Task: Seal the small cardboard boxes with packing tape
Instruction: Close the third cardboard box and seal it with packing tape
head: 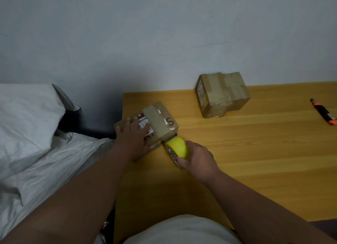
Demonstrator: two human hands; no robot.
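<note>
A yellow-brown wooden desk [255,152] stands against a plain pale wall [164,34], with a bed in rumpled white sheets [36,134] just beside its left edge. At the desk's left end sits a small brown cardboard box [160,121] with a strip of tape over its top. The left hand [133,136] presses on that box, fingers straight and spread. The right hand [197,158], just right of the box, grips a yellow roll of packing tape [179,147] touching the box's near edge. A second taped cardboard box [221,94] stands near the wall, well apart. An orange-and-black utility knife [323,112] lies near the desk's right edge.
</note>
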